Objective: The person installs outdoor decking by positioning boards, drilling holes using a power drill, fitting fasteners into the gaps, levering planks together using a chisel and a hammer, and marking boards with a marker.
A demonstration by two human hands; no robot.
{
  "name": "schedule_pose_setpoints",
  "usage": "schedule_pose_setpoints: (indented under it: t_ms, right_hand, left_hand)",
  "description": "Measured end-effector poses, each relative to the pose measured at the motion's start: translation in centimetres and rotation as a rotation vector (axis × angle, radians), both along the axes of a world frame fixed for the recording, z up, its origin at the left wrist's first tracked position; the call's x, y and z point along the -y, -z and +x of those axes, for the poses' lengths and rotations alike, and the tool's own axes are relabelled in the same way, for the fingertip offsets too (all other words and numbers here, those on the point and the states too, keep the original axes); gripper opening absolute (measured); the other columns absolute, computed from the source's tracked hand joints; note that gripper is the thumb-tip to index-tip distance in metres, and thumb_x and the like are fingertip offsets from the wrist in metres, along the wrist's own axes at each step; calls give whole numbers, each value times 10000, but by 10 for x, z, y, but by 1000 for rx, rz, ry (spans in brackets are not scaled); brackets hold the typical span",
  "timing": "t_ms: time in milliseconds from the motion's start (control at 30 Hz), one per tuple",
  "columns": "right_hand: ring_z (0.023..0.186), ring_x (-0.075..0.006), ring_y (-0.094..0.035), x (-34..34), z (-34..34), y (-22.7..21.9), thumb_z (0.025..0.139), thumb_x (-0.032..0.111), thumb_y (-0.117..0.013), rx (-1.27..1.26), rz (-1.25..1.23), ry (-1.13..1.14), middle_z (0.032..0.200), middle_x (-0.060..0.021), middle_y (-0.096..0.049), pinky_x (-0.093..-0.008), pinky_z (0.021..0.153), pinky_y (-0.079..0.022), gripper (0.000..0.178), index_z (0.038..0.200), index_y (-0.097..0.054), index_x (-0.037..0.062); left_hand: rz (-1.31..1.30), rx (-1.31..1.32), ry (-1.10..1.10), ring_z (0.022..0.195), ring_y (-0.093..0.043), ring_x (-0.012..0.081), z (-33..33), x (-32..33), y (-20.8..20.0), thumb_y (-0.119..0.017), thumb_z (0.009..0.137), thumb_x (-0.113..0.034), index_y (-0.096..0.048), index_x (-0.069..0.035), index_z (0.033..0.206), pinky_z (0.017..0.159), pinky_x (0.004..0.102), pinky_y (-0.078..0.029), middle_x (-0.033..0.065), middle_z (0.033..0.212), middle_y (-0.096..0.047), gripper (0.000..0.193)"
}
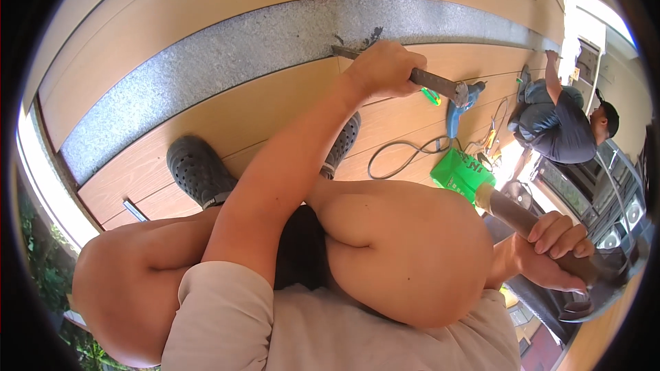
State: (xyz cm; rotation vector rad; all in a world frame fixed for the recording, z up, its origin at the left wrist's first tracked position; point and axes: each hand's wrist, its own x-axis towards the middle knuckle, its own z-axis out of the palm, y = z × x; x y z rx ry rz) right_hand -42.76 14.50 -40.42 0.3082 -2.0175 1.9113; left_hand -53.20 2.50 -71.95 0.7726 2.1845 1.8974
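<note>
My left hand (388, 69) is wrapped round a flat steel chisel (440, 85) with a worn butt end. The chisel's tip rests where the grey metallic strip (275, 36) meets the edge of a wood-coloured board (275, 89), next to dark scuff marks. Off to the right, my right hand (553, 251) grips a hammer by its brown handle (510, 211). The dark hammer head (622, 275) lies near the picture's rim, bent and partly unclear there. The hammer is apart from the chisel.
A blue corded power drill (462, 111) and its cable (385, 154) lie on the boards beside a green plastic container (457, 173). Beyond, another person (560, 120) in a dark cap squats. My dark clogs (199, 168) stand on the boards.
</note>
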Motion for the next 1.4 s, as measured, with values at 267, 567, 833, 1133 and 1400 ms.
schedule_pose_setpoints:
  t_ms: [267, 567, 833, 1133, 1400]
  right_hand:
    - [430, -192, -449, -19, 57, 40, 968, 636, -463, 605, -64, 319, 621, -111, -458, -332, 357, -404, 636, 949, -460, 1]
    - [585, -105, -521, -72, 113, 177, 935, 266, -673, 617, 505, 995, 735, -55, -580, -261, 481, -424, 268, 967, -588, 13]
    - [743, -147, -602, -97, 181, 315, 843, 205, -796, 1011, 700, 910, 862, -80, -670, -310, 675, -508, 344, 1017, -636, -46]
    - [863, -205, -634, -80, 176, 364, 901, 262, -732, 1085, 673, 921, 938, -73, -685, -351, 797, -501, 350, 1083, -616, -13]
    - [834, -244, -647, -83, 185, 393, 879, 316, -744, 1208, 739, 981, 908, -94, -697, -388, 772, -506, 352, 1013, -624, 13]
  left_hand:
    - [16, -27, -79, 657, -642, 370, -1, 11, 9, -722, 734, -209, -660, -129, 751, 599, 454, -513, 129, 667, -643, 102]
    - [-19, -164, 18, 620, -634, 342, 9, 2, -2, -713, 721, -188, -660, -149, 790, 578, 447, -505, 104, 633, -631, 95]
    - [-78, -304, 160, 600, -642, 304, 10, -10, -26, -738, 704, -213, -620, -132, 713, 546, 442, -485, 56, 620, -624, 143]
    - [-303, -237, 544, 709, -692, 326, 14, -21, -12, -695, 778, -213, -667, -89, 781, 619, 453, -536, 108, 728, -692, 127]
    - [-344, -251, 590, 713, -688, 335, 13, -55, 23, -575, 865, -165, -630, -79, 854, 615, 459, -530, 120, 742, -679, 102]
